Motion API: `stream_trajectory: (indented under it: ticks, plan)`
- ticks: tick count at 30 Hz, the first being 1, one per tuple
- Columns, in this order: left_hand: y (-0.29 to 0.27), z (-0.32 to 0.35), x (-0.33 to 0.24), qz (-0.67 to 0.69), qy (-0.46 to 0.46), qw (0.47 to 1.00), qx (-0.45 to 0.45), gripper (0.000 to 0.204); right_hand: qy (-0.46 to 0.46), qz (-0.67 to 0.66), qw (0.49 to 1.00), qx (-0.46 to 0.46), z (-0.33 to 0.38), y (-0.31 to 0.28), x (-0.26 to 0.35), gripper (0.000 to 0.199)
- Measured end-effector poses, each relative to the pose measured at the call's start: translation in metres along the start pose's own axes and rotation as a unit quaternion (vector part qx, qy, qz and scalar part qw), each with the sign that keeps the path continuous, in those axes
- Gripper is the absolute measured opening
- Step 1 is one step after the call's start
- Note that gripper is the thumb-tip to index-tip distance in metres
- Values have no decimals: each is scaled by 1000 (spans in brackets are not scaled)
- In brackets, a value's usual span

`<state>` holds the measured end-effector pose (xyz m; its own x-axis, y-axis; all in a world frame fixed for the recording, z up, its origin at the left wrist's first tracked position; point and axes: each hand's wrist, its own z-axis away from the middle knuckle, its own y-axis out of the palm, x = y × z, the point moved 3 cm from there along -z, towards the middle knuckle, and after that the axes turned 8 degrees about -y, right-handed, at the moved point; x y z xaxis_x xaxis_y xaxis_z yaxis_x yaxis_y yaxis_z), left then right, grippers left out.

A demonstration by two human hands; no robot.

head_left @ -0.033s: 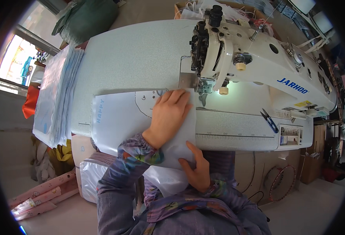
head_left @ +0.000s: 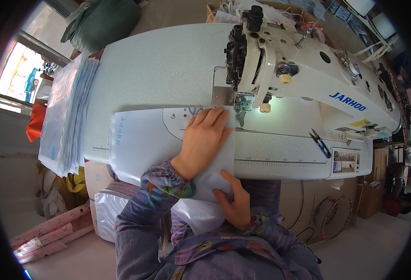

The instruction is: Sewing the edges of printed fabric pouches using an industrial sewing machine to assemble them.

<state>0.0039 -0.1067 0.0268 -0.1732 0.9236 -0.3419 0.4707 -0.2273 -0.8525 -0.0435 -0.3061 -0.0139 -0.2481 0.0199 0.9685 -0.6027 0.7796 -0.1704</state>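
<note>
A pale, glossy plastic-like sheet point(head_left: 145, 140) with a line-drawn cartoon face and pale blue lettering lies on the sewing machine table point(head_left: 168, 51), its near part hanging over the front edge. My left hand point(head_left: 203, 142) lies flat on its right part, fingers stretched close together toward the sheet's far right corner. That corner is just beside the presser foot point(head_left: 243, 103) of the white sewing machine point(head_left: 303, 70). At the sheet's near right edge, my right hand point(head_left: 234, 200) rests with thumb and forefinger spread apart; its other fingers are hidden.
A tall stack of similar sheets point(head_left: 68, 112) stands at the table's left end. Small black thread snips point(head_left: 320, 143) lie on the right, by a recessed tray point(head_left: 345, 161). Behind the machine is a cardboard box point(head_left: 211, 11) of white material. Pink patterned rolls point(head_left: 51, 228) lean at lower left.
The sheet has shifted very slightly to the right and away from me, toward the presser foot, with my left hand on it. My right hand has stayed nearly still.
</note>
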Motion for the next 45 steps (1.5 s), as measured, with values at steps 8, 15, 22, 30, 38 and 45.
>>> stream_trajectory:
  ticks: [8,15,22,30,38,45]
  plan:
    - [10,-9,-13,11,16,1000,-3,49,31,8,999,0,-7,-8,-1,52]
    - [15,-16,-9,12,21,1000,-5,48,45,-14,999,6,-19,-8,2,52]
    - [14,-21,-7,10,33,999,-9,45,8,38,999,22,-22,-8,-1,49]
    - [15,-22,4,-3,47,999,0,34,-65,47,994,70,-8,-9,7,55]
    - [6,-21,16,29,54,997,35,31,207,-12,965,158,6,-7,6,56]
    - [-76,64,77,47,-165,960,-222,30,13,16,997,80,26,-6,-14,70]
